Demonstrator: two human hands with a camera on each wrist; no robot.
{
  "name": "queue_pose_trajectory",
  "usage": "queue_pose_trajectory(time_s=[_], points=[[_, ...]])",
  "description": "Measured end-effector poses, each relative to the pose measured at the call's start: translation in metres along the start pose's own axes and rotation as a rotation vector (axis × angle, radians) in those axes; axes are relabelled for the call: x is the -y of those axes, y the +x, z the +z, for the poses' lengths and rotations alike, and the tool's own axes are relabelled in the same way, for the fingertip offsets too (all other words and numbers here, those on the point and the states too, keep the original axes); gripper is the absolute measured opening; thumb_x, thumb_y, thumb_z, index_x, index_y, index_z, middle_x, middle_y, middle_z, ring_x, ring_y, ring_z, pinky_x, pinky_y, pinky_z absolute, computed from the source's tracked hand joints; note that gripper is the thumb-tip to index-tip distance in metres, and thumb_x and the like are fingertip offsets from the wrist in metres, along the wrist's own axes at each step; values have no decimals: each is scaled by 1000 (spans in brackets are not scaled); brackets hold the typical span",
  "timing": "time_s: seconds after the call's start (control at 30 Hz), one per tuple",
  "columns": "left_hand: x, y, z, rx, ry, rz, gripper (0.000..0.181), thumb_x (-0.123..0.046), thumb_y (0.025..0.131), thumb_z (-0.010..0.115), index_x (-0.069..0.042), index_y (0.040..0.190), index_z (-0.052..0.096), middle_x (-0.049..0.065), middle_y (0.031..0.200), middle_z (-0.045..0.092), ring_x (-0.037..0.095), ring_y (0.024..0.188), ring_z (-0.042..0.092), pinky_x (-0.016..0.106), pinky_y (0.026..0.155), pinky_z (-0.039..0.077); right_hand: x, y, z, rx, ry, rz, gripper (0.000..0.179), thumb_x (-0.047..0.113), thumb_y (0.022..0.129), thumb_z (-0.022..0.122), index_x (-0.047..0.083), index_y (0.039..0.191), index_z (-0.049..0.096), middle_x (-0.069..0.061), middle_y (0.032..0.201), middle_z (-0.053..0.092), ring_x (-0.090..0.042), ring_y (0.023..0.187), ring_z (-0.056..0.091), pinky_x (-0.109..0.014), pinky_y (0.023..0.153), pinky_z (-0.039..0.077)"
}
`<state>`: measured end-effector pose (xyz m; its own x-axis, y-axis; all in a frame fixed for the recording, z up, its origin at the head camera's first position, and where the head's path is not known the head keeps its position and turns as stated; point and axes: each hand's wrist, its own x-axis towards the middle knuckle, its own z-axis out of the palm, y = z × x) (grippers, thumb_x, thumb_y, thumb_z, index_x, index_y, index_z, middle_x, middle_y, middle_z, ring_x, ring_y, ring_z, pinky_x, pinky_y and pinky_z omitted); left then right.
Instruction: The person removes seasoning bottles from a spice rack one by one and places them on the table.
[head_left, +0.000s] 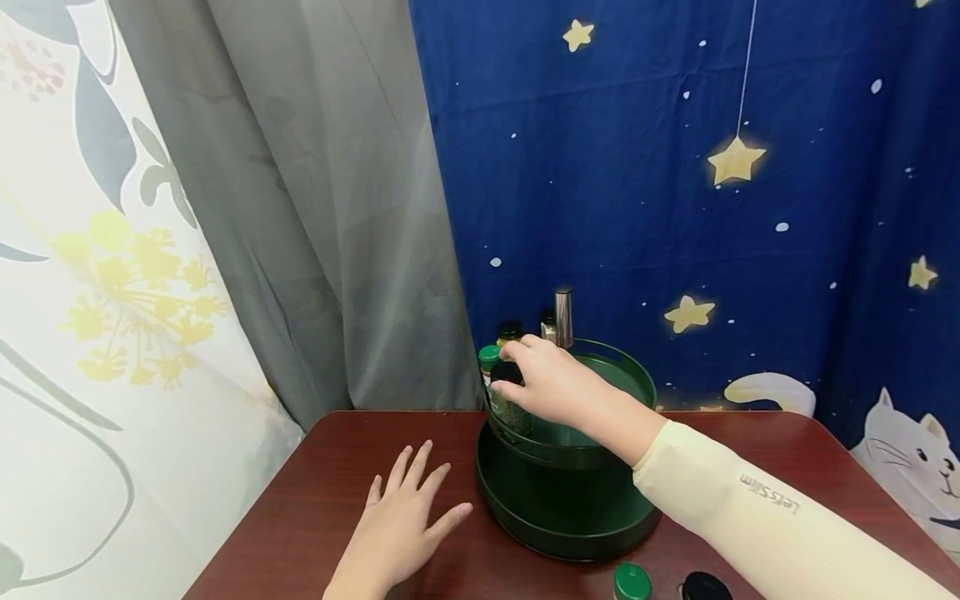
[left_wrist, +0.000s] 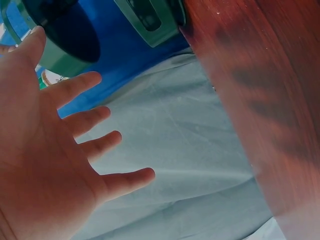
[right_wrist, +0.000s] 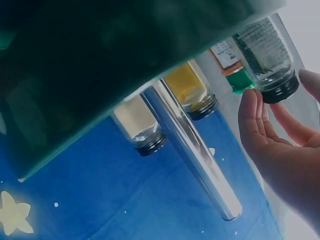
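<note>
My right hand (head_left: 555, 379) reaches over the upper tier of a dark green two-tier round tray (head_left: 570, 546). Its thumb and fingers are around the black lid of a clear glass jar (right_wrist: 265, 50) with dried green herbs inside. This jar stands upright at the tier's left side. Beside it is a green-capped spice bottle (head_left: 489, 358), with a black-lidded jar of yellow powder (right_wrist: 185, 85) behind. My left hand (head_left: 397, 529) hovers left of the tray, fingers spread, holding nothing.
A tall shiny metal cylinder (head_left: 564, 318) and a jar of pale powder (right_wrist: 135, 117) stand at the tier's back. Near the front table edge are a green cap (head_left: 632, 581) and a black lid (head_left: 705, 587). Curtains hang behind the reddish-brown table (head_left: 300, 533).
</note>
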<state>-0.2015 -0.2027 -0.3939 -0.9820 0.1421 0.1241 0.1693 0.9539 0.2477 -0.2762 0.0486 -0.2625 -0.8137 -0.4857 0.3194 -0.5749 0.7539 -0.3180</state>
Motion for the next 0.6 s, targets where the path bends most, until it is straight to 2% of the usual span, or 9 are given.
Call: queue_pose_trajectory(time_s=[0.37,0.6], points=[[-2,-3,0,-11,-7,11,85,-85,94,49,-26,153,59,4,176,31,37,164,25,80,119,28,0,7,10,-14,-44,14,51,45,104,69,5,135,64,-13,130,68,-23,106,72,-42,97,62],[1,-2,0,0,-10,0,82,-82,95,52,-25,152,60,5,176,31,37,165,24,80,119,27,1,9,11,-8,-26,21,47,41,103,71,5,131,63,-14,124,70,-22,99,70,-40,90,62]])
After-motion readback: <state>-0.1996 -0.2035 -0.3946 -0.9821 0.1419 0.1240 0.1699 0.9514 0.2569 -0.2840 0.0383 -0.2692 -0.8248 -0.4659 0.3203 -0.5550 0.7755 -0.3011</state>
